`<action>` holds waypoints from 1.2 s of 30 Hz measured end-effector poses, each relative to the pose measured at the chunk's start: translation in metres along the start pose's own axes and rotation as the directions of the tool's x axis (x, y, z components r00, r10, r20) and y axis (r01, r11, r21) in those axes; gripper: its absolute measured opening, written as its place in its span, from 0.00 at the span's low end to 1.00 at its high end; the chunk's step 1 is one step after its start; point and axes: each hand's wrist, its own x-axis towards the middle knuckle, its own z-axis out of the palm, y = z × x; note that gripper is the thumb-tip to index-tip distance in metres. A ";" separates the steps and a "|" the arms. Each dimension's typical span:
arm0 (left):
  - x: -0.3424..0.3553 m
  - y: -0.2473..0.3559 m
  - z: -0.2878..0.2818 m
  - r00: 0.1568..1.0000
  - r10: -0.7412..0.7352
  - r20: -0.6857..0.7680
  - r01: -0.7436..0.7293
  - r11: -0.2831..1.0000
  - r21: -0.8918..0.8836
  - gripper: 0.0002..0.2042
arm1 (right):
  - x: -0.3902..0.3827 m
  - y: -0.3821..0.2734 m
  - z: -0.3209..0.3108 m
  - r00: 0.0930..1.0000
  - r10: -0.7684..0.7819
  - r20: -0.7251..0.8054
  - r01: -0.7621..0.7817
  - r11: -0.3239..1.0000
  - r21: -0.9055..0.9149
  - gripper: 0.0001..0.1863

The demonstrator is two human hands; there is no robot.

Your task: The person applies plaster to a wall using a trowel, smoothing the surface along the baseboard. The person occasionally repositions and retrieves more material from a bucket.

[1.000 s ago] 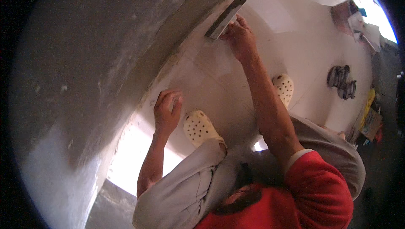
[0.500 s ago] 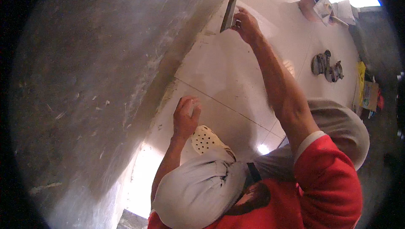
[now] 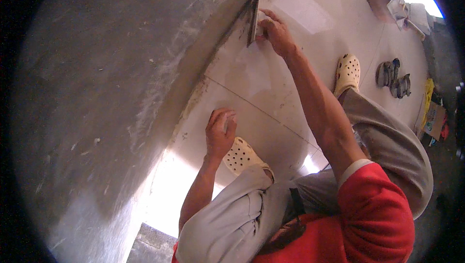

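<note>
My right hand [image 3: 274, 31] is closed round the grip of a flat, rectangular plastering trowel [image 3: 253, 19]. The trowel stands edge-up at the foot of the grey plastered wall [image 3: 111, 74], close to where it meets the floor. My left hand [image 3: 221, 129] is curled above the pale floor tiles [image 3: 242, 86], near that same wall base. Something whitish shows between its bent fingers, too small to make out. Just beside the left hand is a cream clog with holes [image 3: 238, 156] on my foot.
My other clog [image 3: 348, 71] rests on the tiles at the right. Beyond it lie dark sandals [image 3: 393, 79]. A bucket [image 3: 382, 1] with tools stands at the far right. A small cardboard box [image 3: 434, 120] and a yellow wrapper [image 3: 428, 93] are by the right wall.
My right hand has brought the trowel left against the wall base, and its blade has turned more upright. My view has shifted, and my right clog has come into sight.
</note>
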 end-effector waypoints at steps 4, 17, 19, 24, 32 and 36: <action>0.001 0.001 0.000 1.000 0.011 0.002 -0.011 1.000 0.028 0.07 | 0.007 0.003 0.003 1.000 -0.010 0.007 0.010 0.999 -0.038 0.24; 0.014 0.032 -0.033 0.950 0.203 -0.236 -0.163 0.971 0.178 0.06 | -0.096 0.094 0.092 0.998 0.039 0.059 -0.028 0.983 -0.183 0.25; 0.018 0.040 -0.039 0.943 0.231 -0.239 -0.189 0.964 0.186 0.06 | -0.115 0.104 0.105 0.992 0.027 0.120 0.013 0.948 -0.317 0.25; 0.027 0.067 -0.054 0.951 0.244 -0.189 -0.209 0.960 0.187 0.07 | -0.157 0.106 0.098 0.956 0.166 0.240 -0.143 0.984 -0.111 0.25; 0.065 0.098 -0.104 0.992 0.125 0.020 -0.127 0.983 0.135 0.08 | -0.031 0.003 -0.015 0.975 -0.003 -0.222 0.028 0.993 0.110 0.29; 0.078 0.135 -0.097 0.969 -0.015 0.245 -0.030 0.983 0.179 0.13 | 0.043 -0.064 -0.087 0.956 -0.121 -0.268 0.163 0.976 0.141 0.29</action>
